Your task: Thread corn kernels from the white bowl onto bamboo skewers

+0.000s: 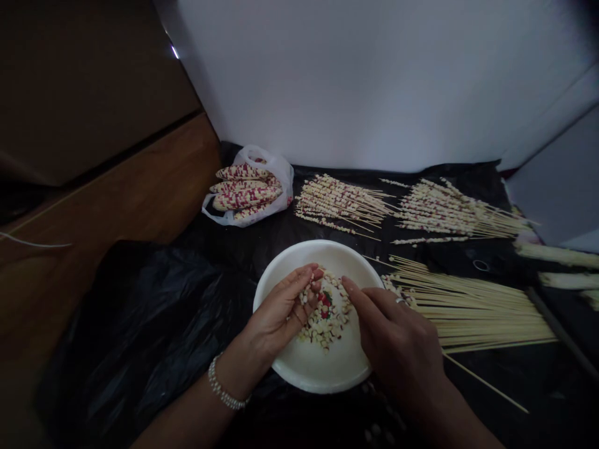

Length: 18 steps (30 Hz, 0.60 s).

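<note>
White bowl (318, 249) sits at lower centre of the frame on black plastic sheeting (140, 312), with both your hands over it; a heap of pale corn kernels (327, 318), flecked with red, lies in its middle; you are working at these kernels with both hands. Your left hand (281, 308) is cupped and half closed, fingers curled, with kernels against the fingertips; whether it has firm hold of them cannot be told from this view. Your right hand (393, 324) is loosely open, fingers reaching toward the heap, with nothing visible in its grasp; a ring (400, 300) shows on one finger. A bundle of bare skewers (472, 312) lies just right of the bowl; skewers threaded with kernels (339, 202) lie in rows at upper centre, with more (449, 212) at upper right; speckled red and white corn cobs (246, 193) rest in a plastic bag (276, 168) left of them.
</note>
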Motion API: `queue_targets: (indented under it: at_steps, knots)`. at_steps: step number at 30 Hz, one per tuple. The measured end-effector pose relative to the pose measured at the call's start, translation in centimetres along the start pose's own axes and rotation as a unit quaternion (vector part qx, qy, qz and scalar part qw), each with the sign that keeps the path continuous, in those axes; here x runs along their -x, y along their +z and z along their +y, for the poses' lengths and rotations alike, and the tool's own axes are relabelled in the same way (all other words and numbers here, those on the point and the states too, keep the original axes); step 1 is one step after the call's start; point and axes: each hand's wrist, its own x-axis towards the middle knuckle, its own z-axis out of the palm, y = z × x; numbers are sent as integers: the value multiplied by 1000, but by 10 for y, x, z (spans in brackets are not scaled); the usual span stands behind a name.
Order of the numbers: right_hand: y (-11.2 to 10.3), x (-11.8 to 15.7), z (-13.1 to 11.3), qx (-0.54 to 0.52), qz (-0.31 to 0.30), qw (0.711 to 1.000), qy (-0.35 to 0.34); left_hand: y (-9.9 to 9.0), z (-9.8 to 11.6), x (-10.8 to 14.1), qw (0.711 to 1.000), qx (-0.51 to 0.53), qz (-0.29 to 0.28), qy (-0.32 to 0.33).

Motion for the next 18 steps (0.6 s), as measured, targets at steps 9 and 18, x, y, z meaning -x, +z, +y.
queue_targets:
  at_steps: [9, 18]
  knots:
    - [-1, -2, -1, -12, 12, 1000, 2, 6, 1, 2, 999, 20, 13, 23]
    - [1, -2, 0, 2, 3, 1000, 4, 4, 2, 1, 999, 21, -27, 13]
